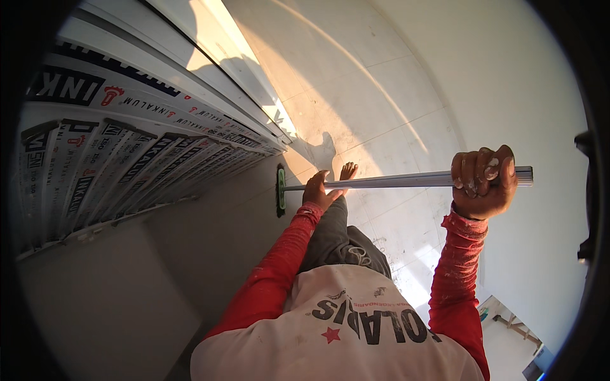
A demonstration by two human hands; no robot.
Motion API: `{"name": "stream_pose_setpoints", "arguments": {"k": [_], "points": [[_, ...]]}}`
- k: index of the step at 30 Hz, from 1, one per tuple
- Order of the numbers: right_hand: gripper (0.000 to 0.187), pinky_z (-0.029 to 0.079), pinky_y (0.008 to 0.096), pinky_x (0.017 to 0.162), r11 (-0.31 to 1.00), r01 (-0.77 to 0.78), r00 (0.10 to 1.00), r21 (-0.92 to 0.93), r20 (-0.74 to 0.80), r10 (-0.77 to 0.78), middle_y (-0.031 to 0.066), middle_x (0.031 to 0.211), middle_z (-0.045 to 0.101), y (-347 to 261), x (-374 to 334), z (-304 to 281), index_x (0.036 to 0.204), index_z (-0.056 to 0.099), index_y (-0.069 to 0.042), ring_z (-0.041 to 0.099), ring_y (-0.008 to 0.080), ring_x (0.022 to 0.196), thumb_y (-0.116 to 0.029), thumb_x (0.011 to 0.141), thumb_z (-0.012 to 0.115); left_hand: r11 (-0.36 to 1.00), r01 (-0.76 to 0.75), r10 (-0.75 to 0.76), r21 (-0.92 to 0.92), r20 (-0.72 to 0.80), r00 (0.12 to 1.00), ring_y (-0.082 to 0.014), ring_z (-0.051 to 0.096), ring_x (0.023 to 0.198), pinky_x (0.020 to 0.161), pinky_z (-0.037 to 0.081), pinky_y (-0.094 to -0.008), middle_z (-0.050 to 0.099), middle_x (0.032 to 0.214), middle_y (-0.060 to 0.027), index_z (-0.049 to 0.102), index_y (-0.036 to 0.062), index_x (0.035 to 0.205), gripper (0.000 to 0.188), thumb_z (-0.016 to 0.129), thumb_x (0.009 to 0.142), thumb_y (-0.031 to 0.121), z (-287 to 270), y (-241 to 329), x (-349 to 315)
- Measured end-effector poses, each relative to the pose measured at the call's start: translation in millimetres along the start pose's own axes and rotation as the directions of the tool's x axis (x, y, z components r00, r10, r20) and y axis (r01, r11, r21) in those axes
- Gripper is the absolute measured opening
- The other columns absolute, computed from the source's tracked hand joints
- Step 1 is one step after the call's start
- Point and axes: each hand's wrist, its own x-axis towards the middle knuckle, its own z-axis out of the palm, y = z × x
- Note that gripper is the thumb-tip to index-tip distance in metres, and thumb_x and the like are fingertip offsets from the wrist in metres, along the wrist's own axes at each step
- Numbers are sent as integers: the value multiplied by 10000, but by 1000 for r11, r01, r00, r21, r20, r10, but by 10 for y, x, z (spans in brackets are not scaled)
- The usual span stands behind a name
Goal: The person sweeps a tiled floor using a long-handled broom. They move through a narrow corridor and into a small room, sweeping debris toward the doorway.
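A broom (394, 181) with a pale metal-looking handle stretches across the view from right to left. Its narrow green head (281, 189) with dark bristles is low at the left, close to the slatted panel's foot. Near the handle's top end, my right hand (484, 181) is closed in a fist around it, with a short piece sticking out beyond. Further down, my left hand (319, 192) grips the handle not far from the head. Pale splashes mark the right-hand fingers, and red sleeves cover both my forearms.
On the left stands a slatted panel (127, 165) in printed protective film, below a light frame (184, 60). Sunlight and shadow cross the dusty tiled floor (387, 95). A white wall (534, 114) curves along the right. My bare foot (349, 170) is beside the handle. Wooden pieces (518, 327) show at lower right.
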Motion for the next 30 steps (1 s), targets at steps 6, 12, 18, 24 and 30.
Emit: {"name": "stream_pose_setpoints", "arguments": {"k": [6, 12, 18, 24, 30], "points": [[275, 370, 329, 400, 990, -113, 990, -88, 70, 120, 15, 413, 355, 773, 391, -618, 685, 464, -79, 322, 138, 345, -197, 928, 512, 946, 322, -323, 26, 104, 941, -378, 619, 846, 761, 482, -447, 637, 852, -195, 634, 32, 803, 330, 630, 882, 352, 633, -667, 928], [285, 384, 300, 406, 969, -4, 996, -248, 88, 27, 4, 490, 407, 384, 926, -1318, 751, 437, -107, 404, 120, 377, -261, 990, 464, 937, 259, -195, -236, 263, 945, -359, 610, 882, 772, 478, -438, 639, 857, -182, 647, 30, 819, 265, 624, 867, 290, 1189, -68, 2178], [291, 390, 245, 440, 961, 63, 979, -270, 206, -6, -25, 493, 414, -69, 1639, -848, 704, 416, -141, 409, 84, 372, -258, 969, 386, 955, 293, -273, -42, 262, 926, -274, 585, 1125, 976, 408, -508, 676, 1075, -55, 686, 211, 1007, 203, 597, 860, 319, 924, 553, 2400], [214, 385, 342, 470, 918, -166, 950, -361, 190, 247, 43, 491, 373, 976, 1136, -1092, 759, 379, -94, 326, 134, 398, -130, 970, 384, 870, 491, -489, 45, 206, 847, -284, 668, 907, 798, 515, -407, 696, 929, -101, 674, 113, 870, 123, 589, 837, 195, 822, -478, 1993], [318, 483, 315, 430, 934, 23, 898, -355, 418, 136, 25, 562, 472, 328, 755, -1191, 804, 443, -81, 475, 120, 422, -303, 908, 646, 975, 222, -223, 30, 227, 948, -320, 650, 938, 783, 506, -422, 688, 937, -127, 690, 121, 900, 201, 589, 841, 284, 1274, 86, 1850]]}}
